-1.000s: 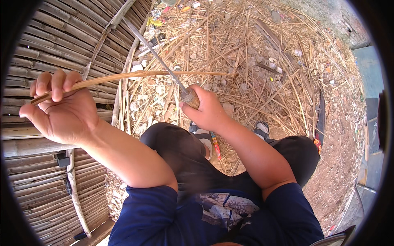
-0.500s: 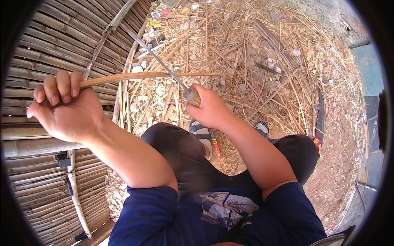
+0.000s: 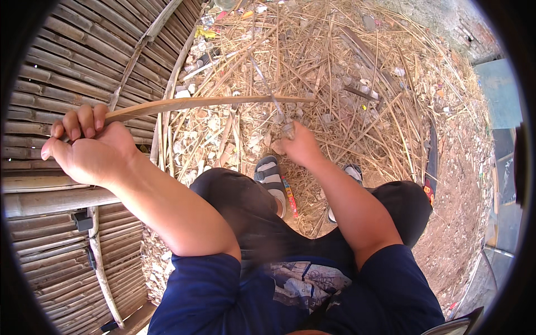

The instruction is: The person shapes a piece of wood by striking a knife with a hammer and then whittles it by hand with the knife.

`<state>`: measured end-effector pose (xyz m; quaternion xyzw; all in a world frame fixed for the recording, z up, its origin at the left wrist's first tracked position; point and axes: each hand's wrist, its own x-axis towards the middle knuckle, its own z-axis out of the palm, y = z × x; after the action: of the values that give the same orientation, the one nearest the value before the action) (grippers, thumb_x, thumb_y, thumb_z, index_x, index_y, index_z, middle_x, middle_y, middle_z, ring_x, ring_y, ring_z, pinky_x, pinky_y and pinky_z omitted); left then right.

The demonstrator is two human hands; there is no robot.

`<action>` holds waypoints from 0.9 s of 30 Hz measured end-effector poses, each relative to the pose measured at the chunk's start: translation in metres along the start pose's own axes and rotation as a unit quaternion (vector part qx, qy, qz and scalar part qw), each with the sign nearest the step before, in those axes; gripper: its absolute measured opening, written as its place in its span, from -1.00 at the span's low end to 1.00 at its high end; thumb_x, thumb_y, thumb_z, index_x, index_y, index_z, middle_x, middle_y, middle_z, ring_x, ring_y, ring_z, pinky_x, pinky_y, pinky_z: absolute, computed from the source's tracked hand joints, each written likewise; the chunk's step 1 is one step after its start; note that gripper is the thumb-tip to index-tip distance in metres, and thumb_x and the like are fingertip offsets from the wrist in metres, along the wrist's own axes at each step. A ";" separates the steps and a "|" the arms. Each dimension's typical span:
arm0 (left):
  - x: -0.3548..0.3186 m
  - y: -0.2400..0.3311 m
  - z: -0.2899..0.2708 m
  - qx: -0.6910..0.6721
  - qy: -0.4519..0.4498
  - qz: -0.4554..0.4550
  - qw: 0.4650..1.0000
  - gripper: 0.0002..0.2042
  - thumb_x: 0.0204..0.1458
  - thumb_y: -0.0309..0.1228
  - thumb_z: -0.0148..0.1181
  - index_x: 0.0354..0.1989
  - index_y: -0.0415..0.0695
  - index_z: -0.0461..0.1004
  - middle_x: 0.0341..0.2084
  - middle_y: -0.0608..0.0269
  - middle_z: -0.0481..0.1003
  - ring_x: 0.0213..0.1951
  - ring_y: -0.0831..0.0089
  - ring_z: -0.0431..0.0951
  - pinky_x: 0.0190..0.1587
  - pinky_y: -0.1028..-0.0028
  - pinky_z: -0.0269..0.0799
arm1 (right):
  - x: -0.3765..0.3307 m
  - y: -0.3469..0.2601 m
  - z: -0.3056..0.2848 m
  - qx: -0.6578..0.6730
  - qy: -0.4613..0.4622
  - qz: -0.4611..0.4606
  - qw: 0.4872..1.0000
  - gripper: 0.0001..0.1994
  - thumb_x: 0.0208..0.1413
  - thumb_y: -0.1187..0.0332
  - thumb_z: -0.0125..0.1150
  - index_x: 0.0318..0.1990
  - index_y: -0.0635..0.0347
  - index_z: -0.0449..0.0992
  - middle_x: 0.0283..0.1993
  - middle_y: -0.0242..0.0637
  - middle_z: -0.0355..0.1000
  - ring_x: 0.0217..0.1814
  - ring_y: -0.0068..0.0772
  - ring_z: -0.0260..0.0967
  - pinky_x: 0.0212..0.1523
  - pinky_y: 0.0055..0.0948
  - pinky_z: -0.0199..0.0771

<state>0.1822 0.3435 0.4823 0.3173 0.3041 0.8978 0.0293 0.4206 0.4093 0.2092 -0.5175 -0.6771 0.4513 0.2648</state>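
Note:
Out to the left, my left hand point(image 3: 95, 145) has its fingers curled around the thick end of a long tan bamboo strip point(image 3: 178, 104). The strip runs level to the right and tapers to a thin tip. My right hand point(image 3: 303, 146) grips the pale handle of a knife point(image 3: 288, 130), held in front of my knees. Its long, narrow blade, blurred a little, slants up and left and crosses the strip near the thin end. Whether the edge touches the strip, I cannot tell.
A wall of bamboo poles point(image 3: 72, 67) stands close on the left. Dry shavings and split strips point(image 3: 329, 61) litter the ground around my sandals point(image 3: 269, 177). By my right knee lies a long dark blade point(image 3: 432, 151) with a red-and-black handle. A concrete wall point(image 3: 441, 22) rises at the far right.
My right hand has moved right with the knife, so the blade now crosses the strip nearer its thin tip. My left hand has barely shifted.

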 end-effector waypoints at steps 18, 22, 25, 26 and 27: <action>0.007 0.006 -0.011 -0.036 -0.034 -0.008 0.999 -0.63 0.36 -0.02 -0.09 -0.39 -0.02 0.26 -0.60 0.44 0.10 -0.61 0.56 0.02 -0.52 0.52 -0.02 | 0.011 0.082 0.014 0.010 0.066 0.115 0.991 -0.64 0.02 0.32 0.28 -0.04 0.30 0.50 -0.24 0.02 0.58 -0.19 0.00 0.57 -0.11 -0.16 0.53; 0.008 0.007 -0.006 -0.059 -0.058 -0.016 0.996 -0.62 0.37 -0.01 -0.13 -0.41 -0.02 0.26 -0.61 0.45 0.10 -0.61 0.55 0.01 -0.52 0.52 -0.03 | 0.007 0.039 0.020 0.032 0.059 0.077 0.995 -0.63 0.03 0.33 0.28 -0.01 0.30 0.49 -0.25 0.03 0.59 -0.21 -0.02 0.57 -0.14 -0.16 0.52; 0.021 0.010 -0.027 -0.092 -0.109 -0.053 0.988 -0.62 0.35 -0.02 -0.12 -0.44 -0.02 0.26 -0.65 0.44 0.10 -0.62 0.54 0.01 -0.52 0.50 -0.04 | -0.001 0.001 0.013 0.040 0.001 -0.008 0.999 -0.63 0.01 0.29 0.30 -0.05 0.25 0.43 -0.26 0.15 0.56 -0.16 0.26 0.54 -0.11 0.03 0.51; 0.026 0.012 -0.032 -0.114 -0.136 -0.072 0.981 -0.62 0.34 -0.03 -0.11 -0.45 -0.01 0.27 -0.66 0.44 0.10 -0.62 0.54 0.01 -0.52 0.50 -0.04 | -0.001 0.008 0.012 0.029 0.007 -0.042 0.999 -0.62 0.00 0.29 0.30 -0.03 0.24 0.43 -0.29 0.13 0.56 -0.18 0.29 0.53 -0.10 0.05 0.51; 0.028 0.012 -0.034 -0.137 -0.165 -0.089 0.973 -0.62 0.33 -0.03 -0.09 -0.46 -0.01 0.27 -0.67 0.44 0.10 -0.62 0.54 0.01 -0.53 0.49 -0.04 | 0.000 0.027 0.016 0.018 0.033 -0.012 0.999 -0.62 0.00 0.29 0.30 -0.03 0.24 0.44 -0.28 0.14 0.56 -0.17 0.29 0.53 -0.09 0.05 0.51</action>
<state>0.1417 0.3231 0.4839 0.4255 0.1964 0.8599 0.2024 0.4195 0.4055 0.1776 -0.5192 -0.6661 0.4426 0.3014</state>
